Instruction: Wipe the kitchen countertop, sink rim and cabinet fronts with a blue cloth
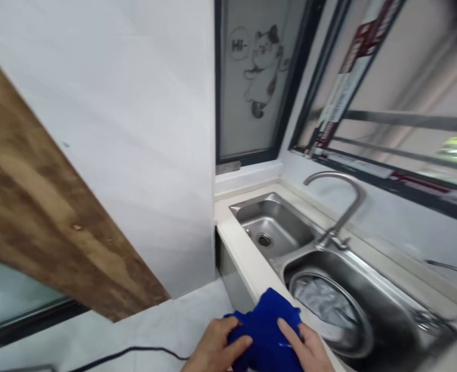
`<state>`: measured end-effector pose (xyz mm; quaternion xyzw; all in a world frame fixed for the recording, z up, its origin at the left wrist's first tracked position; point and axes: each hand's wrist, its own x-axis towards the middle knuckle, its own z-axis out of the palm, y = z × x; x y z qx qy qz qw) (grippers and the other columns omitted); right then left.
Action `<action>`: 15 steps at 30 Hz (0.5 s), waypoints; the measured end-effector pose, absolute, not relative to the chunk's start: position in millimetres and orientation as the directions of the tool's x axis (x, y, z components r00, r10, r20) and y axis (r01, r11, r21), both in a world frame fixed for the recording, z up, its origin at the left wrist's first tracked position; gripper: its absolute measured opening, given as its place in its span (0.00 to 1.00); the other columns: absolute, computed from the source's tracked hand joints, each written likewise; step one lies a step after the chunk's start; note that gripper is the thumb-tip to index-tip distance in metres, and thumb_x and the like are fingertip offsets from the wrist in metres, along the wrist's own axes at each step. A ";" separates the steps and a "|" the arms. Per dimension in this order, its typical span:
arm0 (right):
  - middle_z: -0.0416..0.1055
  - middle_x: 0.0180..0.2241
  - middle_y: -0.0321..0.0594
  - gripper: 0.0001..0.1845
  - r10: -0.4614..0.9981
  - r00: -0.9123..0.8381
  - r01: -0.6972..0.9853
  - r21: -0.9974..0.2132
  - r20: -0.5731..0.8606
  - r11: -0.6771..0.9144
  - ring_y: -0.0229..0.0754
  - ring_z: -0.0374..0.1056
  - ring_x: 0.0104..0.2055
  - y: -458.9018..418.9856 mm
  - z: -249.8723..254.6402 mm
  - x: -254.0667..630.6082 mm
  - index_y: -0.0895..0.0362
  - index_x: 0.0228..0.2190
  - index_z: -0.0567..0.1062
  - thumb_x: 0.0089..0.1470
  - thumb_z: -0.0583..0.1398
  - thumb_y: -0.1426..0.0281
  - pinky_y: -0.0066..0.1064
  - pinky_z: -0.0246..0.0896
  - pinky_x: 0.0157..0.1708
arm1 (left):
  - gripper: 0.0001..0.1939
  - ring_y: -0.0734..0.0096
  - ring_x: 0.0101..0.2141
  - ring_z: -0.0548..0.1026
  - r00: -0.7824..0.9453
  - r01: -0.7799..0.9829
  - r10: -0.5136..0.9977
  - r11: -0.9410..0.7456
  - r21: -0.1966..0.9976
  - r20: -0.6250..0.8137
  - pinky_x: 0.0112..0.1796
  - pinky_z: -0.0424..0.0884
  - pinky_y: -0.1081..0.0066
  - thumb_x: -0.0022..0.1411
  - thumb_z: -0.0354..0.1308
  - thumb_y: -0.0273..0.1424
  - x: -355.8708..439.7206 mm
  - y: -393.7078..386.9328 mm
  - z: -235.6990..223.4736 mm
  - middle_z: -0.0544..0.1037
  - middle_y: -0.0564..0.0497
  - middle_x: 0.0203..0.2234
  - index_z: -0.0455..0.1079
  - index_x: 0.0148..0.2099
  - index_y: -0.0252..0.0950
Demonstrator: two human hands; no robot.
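A bright blue cloth (265,328) is bunched between my two hands, low in the view in front of the counter edge. My left hand (222,343) is closed on its left side, thumb and fingers pinching the fabric. On the other side my right hand (308,346) grips the cloth, with its thumb lying over it. The cloth's lower part runs out of the picture. To the right, a round metal basin (362,338) sits in the larger sink bowl (391,305), with greyish-white, crumpled-looking contents that are blurred.
A curved faucet (352,186) rises behind the double sink, near the smaller bowl (274,222). The pale counter (243,258) borders a white wall (135,129). A brown wooden board (58,201) slants at left. On the floor runs a black cable (131,350). Windows stand behind.
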<state>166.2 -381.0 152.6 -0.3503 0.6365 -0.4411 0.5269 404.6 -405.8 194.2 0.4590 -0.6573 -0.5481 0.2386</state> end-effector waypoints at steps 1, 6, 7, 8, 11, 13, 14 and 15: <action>0.80 0.35 0.43 0.31 -0.923 -0.198 0.035 -0.944 -0.329 0.329 0.54 0.77 0.41 -383.0 162.4 164.0 0.57 0.38 0.82 0.45 0.69 0.43 0.40 0.75 0.44 | 0.26 0.69 0.33 0.71 -0.469 -0.309 -0.863 -0.038 0.950 -0.187 0.35 0.65 0.72 0.66 0.55 0.53 400.5 -408.8 189.1 0.78 0.48 0.32 0.76 0.39 0.34; 0.80 0.41 0.47 0.35 -0.937 -0.275 0.090 -0.976 -0.214 0.196 0.53 0.76 0.44 -402.7 197.0 141.0 0.60 0.45 0.79 0.46 0.71 0.46 0.41 0.73 0.49 | 0.27 0.64 0.42 0.75 -0.439 -0.183 -0.880 -0.110 0.977 -0.182 0.45 0.68 0.70 0.67 0.53 0.55 384.6 -422.5 176.5 0.81 0.48 0.43 0.78 0.49 0.39; 0.80 0.42 0.47 0.35 -0.932 -0.313 0.085 -0.983 -0.182 0.163 0.52 0.76 0.44 -407.7 201.6 134.5 0.60 0.45 0.78 0.45 0.72 0.47 0.41 0.73 0.49 | 0.27 0.64 0.42 0.75 -0.423 -0.199 -0.887 -0.108 0.974 -0.185 0.45 0.69 0.70 0.66 0.53 0.56 384.5 -423.9 174.7 0.81 0.48 0.43 0.77 0.51 0.40; 0.80 0.42 0.47 0.35 -0.922 -0.360 0.070 -0.989 -0.145 0.128 0.52 0.76 0.44 -413.0 205.9 128.2 0.60 0.45 0.78 0.45 0.72 0.47 0.41 0.73 0.48 | 0.29 0.63 0.42 0.75 -0.406 -0.226 -0.892 -0.112 0.968 -0.198 0.44 0.69 0.69 0.66 0.54 0.57 385.5 -424.5 172.4 0.81 0.48 0.43 0.77 0.52 0.40; 0.80 0.41 0.48 0.37 -0.870 -0.492 -0.026 -0.998 -0.037 0.058 0.51 0.76 0.42 -431.1 215.7 113.5 0.60 0.45 0.77 0.41 0.72 0.47 0.42 0.72 0.47 | 0.33 0.62 0.40 0.74 -0.392 -0.271 -0.885 -0.150 0.951 -0.251 0.44 0.68 0.67 0.64 0.52 0.60 393.7 -421.6 159.7 0.80 0.46 0.40 0.75 0.53 0.38; 0.79 0.40 0.48 0.39 -0.845 -0.535 -0.085 -0.995 0.007 0.046 0.51 0.75 0.41 -444.1 215.5 108.7 0.60 0.45 0.76 0.39 0.72 0.46 0.44 0.73 0.46 | 0.37 0.63 0.38 0.73 -0.415 -0.240 -0.863 -0.202 0.949 -0.288 0.41 0.68 0.66 0.62 0.52 0.63 400.9 -416.2 146.0 0.78 0.45 0.39 0.74 0.54 0.37; 0.79 0.40 0.48 0.39 -0.836 -0.547 -0.123 -0.991 0.032 0.043 0.51 0.75 0.40 -450.2 211.6 108.0 0.60 0.45 0.75 0.39 0.71 0.46 0.44 0.73 0.45 | 0.39 0.64 0.37 0.73 -0.420 -0.221 -0.854 -0.230 0.948 -0.306 0.40 0.67 0.66 0.61 0.52 0.65 404.5 -412.9 138.0 0.78 0.46 0.39 0.74 0.54 0.36; 0.79 0.39 0.48 0.39 -0.829 -0.555 -0.181 -0.983 0.065 0.044 0.50 0.75 0.39 -455.3 204.5 108.3 0.60 0.45 0.75 0.41 0.70 0.45 0.44 0.73 0.44 | 0.40 0.65 0.36 0.72 -0.420 -0.206 -0.849 -0.256 0.944 -0.322 0.38 0.67 0.67 0.59 0.53 0.66 408.0 -409.6 129.8 0.77 0.46 0.38 0.74 0.54 0.36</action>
